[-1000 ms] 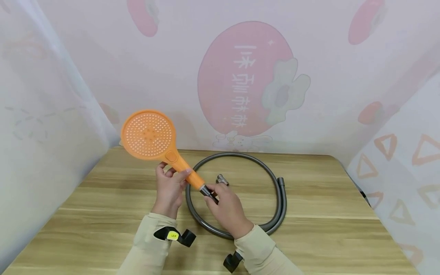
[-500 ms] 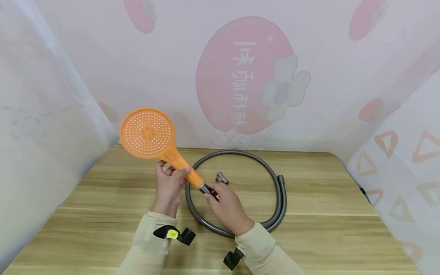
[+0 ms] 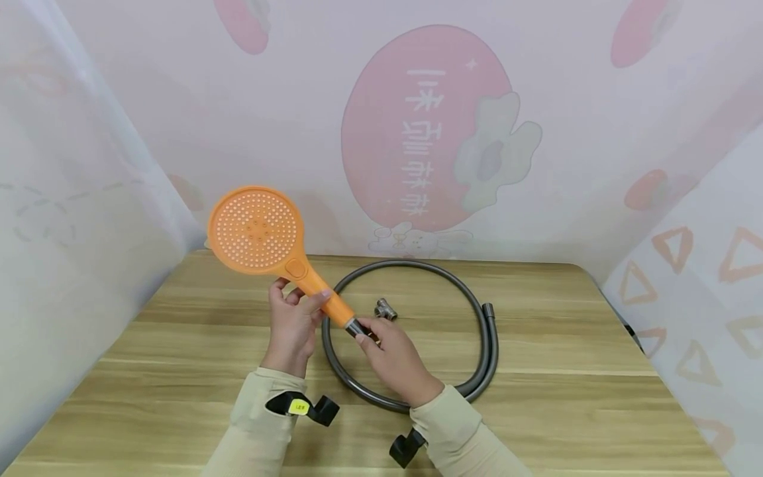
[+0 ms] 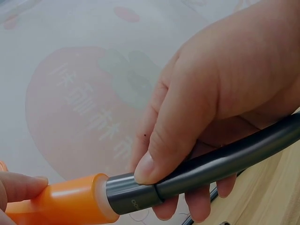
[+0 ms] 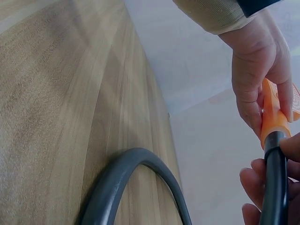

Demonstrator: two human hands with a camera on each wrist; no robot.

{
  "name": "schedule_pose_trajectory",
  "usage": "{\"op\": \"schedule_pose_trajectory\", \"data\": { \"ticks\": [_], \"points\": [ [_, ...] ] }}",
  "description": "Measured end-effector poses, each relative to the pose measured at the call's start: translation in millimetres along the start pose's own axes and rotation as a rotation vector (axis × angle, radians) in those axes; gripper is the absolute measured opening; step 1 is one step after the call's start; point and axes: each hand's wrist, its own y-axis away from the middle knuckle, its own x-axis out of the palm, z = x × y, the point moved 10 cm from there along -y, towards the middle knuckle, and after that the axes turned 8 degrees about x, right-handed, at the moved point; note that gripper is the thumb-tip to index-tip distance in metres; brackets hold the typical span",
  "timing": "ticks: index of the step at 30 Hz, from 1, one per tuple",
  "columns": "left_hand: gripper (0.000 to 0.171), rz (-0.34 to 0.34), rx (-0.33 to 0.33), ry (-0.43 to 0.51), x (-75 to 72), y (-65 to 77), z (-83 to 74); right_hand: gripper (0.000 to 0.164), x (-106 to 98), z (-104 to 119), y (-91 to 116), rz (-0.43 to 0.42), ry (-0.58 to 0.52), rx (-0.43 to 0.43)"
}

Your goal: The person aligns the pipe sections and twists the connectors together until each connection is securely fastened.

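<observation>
Round, nozzle-dotted orange shower head (image 3: 256, 230) against a glossy dark hose (image 4: 226, 161)

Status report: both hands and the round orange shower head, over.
Left hand holds round orange shower head by handle. Right hand pinches collar of dark grey hose at handle's end. Nothing visibly blocking; small metallic fitting inside loop.

A wood-grained bench (image 3: 566, 424), light brown with paler streaks, carries a loop of glossy dark-grey tubular hose (image 3: 492, 348), its free, collared end between two and three o'clock on the loop. Inside, towards eleven o'clock, lies a small, branched, grey metallic fitting (image 3: 386, 309), apart from the hose.
</observation>
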Motion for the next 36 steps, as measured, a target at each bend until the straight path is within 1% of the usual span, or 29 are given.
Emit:
{"op": "schedule_pose_trajectory", "data": {
  "ticks": [9,19,30,32,36],
  "points": [
    [0.074,0.006,0.005,-0.001,0.3,1.6,-1.3,0.032,2.7,-2.4,0.3,0.029,-0.014,0.012],
    [0.075,-0.004,0.000,-0.002,0.3,2.2,-1.2,0.034,3.9,-2.5,0.5,0.039,-0.011,0.015],
    [0.074,-0.013,0.010,-0.003,0.4,1.6,-1.4,0.035,-2.3,-1.4,0.5,-0.010,0.043,-0.018],
    [0.074,-0.015,0.008,-0.008,0.2,1.6,-1.0,0.036,-4.4,0.1,0.8,-0.029,0.042,-0.033],
    [0.074,-0.018,0.008,-0.013,0.7,1.5,-1.2,0.040,-10.4,5.8,2.6,-0.089,0.047,-0.090]
  ]
}}
